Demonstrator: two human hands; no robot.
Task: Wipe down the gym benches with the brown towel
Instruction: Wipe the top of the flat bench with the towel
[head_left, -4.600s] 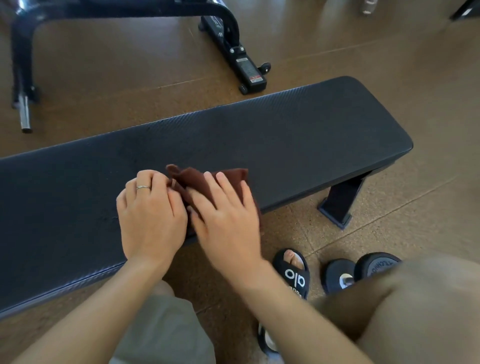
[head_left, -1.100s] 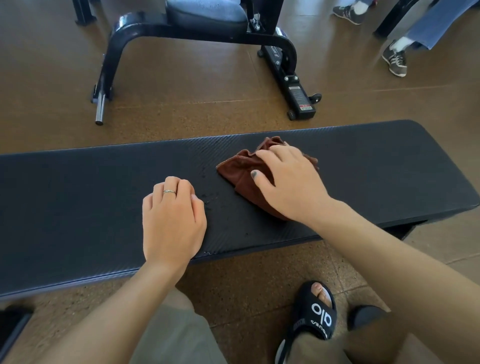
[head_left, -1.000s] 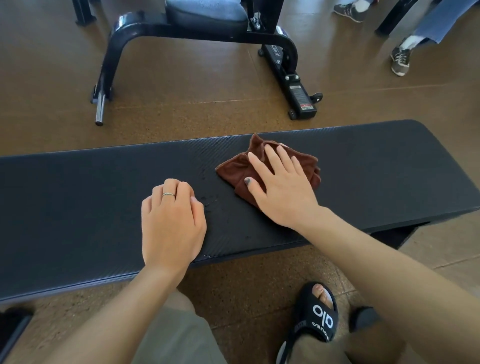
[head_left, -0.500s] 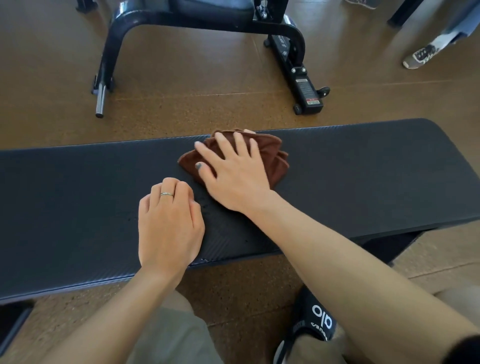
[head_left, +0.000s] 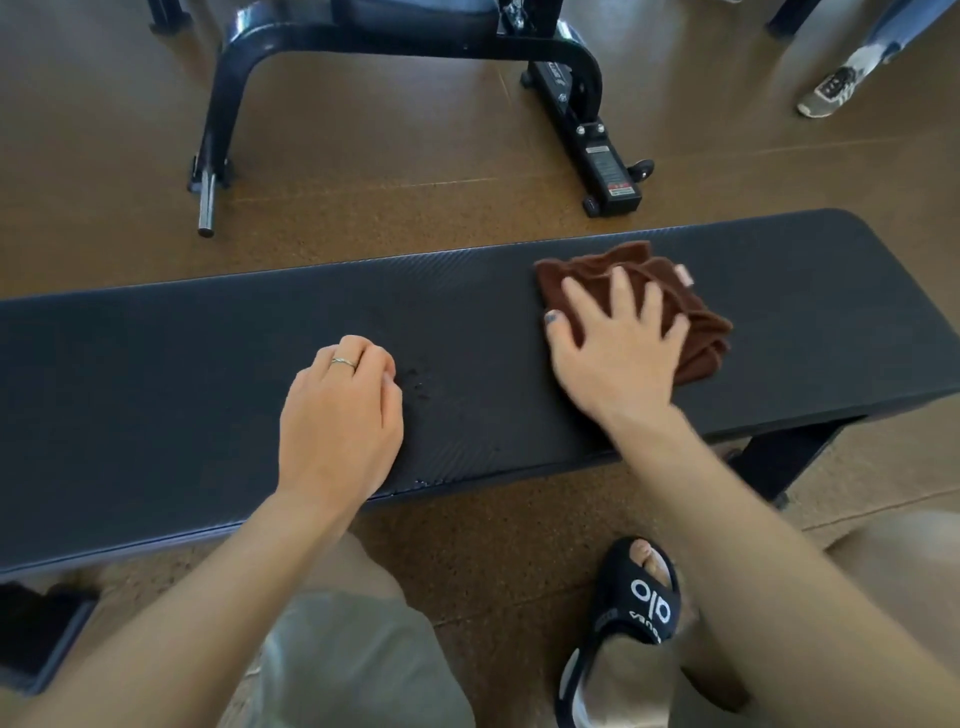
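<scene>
A long black padded gym bench (head_left: 156, 374) runs across the view. On its right part lies the crumpled brown towel (head_left: 696, 317). My right hand (head_left: 618, 353) lies flat on the towel with its fingers spread and straight, pressing it onto the pad. My left hand (head_left: 340, 415), wearing a ring, rests on the bench near the front edge, its fingers curled under and holding nothing. A few small dark specks mark the pad just right of my left hand.
A second black bench frame (head_left: 395, 47) with a steel peg stands on the brown floor behind. Another person's shoe (head_left: 826, 93) is at the top right. My sandalled foot (head_left: 639, 608) is below the bench. A dark object (head_left: 36, 634) lies at the lower left.
My right hand has slid the towel to the right along the bench, from beside my left hand to the right part of the pad. My left hand has stayed in place.
</scene>
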